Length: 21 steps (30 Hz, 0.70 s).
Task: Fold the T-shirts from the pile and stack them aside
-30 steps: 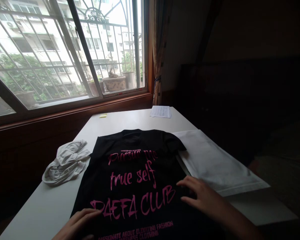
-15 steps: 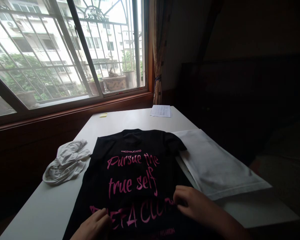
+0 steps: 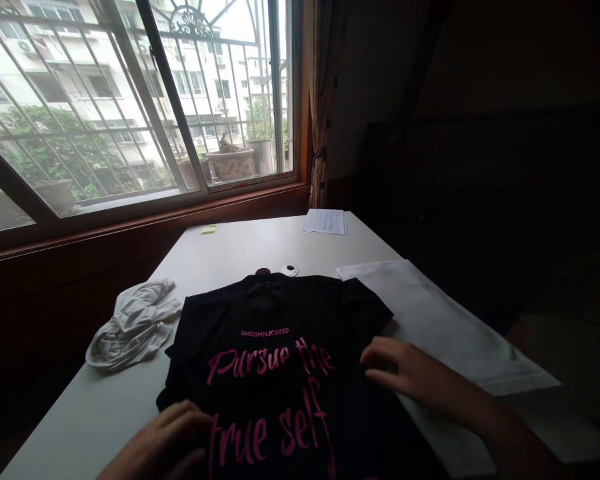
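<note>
A black T-shirt (image 3: 275,320) with pink lettering lies spread on the white table (image 3: 250,243), its collar toward the window. My left hand (image 3: 173,433) is at the shirt's lower left, beside the lettering, with its fingers apart. Over the right side, below the right sleeve, my right hand (image 3: 395,367) has its fingers curved and a gap between thumb and fingers. Neither hand shows cloth gripped in it.
A crumpled white cloth (image 3: 135,323) lies left of the shirt, and a flat white garment (image 3: 430,320) lies to the right. Papers (image 3: 325,221), a yellow note (image 3: 209,229) and two small round objects (image 3: 290,271) are beyond the collar.
The shirt has slid toward me, uncovering the small round objects behind its collar. My right hand has moved up and right and opened; my left hand has shifted slightly left and opened.
</note>
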Motion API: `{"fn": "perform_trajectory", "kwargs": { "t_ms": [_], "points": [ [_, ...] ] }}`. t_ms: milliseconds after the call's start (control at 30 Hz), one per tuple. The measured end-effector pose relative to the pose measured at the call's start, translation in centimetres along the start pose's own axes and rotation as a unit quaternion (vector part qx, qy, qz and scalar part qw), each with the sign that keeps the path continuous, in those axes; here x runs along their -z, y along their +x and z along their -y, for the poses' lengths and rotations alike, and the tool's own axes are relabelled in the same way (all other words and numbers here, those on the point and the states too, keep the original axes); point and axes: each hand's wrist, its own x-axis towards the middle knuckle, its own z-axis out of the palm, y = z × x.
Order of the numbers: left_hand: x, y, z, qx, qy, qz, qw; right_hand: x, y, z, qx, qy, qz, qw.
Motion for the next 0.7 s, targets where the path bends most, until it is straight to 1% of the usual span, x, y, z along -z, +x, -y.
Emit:
{"fn": "perform_trajectory", "kwargs": {
  "t_ms": [33, 100, 133, 200, 300, 400, 467, 533, 567, 633, 700],
  "points": [
    [0.6, 0.8, 0.1, 0.015, 0.032, -0.050, 0.998, 0.4, 1.1, -0.7, 0.001, -0.030, -0.056, 0.998],
    [1.6, 2.7, 0.8, 0.042, 0.103, -0.141, 0.984, 0.9, 3.3, -2.3, -0.007, -0.098, -0.160, 0.982],
    [1.8, 3.7, 1.4, 0.056, 0.139, -0.176, 0.973, 1.1, 4.3, -3.2, -0.021, -0.125, -0.201, 0.971],
    [2.2, 5.9, 2.5, 0.080, 0.205, -0.215, 0.952, 1.4, 6.1, -4.8, -0.057, -0.154, -0.247, 0.955],
    [2.3, 8.6, 3.6, 0.116, 0.281, -0.216, 0.928, 1.9, 8.3, -6.6, -0.102, -0.149, -0.261, 0.948],
    [2.6, 10.5, 3.9, 0.160, 0.325, -0.194, 0.912, 2.6, 9.6, -7.6, -0.107, -0.083, -0.234, 0.963],
    [3.0, 11.1, 4.3, 0.183, 0.332, -0.170, 0.910, 3.2, 10.0, -7.7, -0.110, -0.034, -0.209, 0.971],
    [3.6, 11.2, 4.8, 0.198, 0.315, -0.157, 0.915, 4.0, 10.0, -7.5, -0.112, -0.018, -0.209, 0.971],
    [4.1, 11.1, 5.2, 0.201, 0.301, -0.162, 0.918, 4.4, 9.8, -7.4, -0.106, -0.021, -0.221, 0.969],
    [5.4, 10.5, 6.0, 0.212, 0.271, -0.192, 0.919, 5.6, 9.2, -7.3, -0.085, -0.033, -0.263, 0.960],
    [7.2, 9.4, 6.8, 0.242, 0.252, -0.241, 0.906, 6.8, 8.4, -7.7, -0.066, -0.042, -0.309, 0.948]
  ]
}}
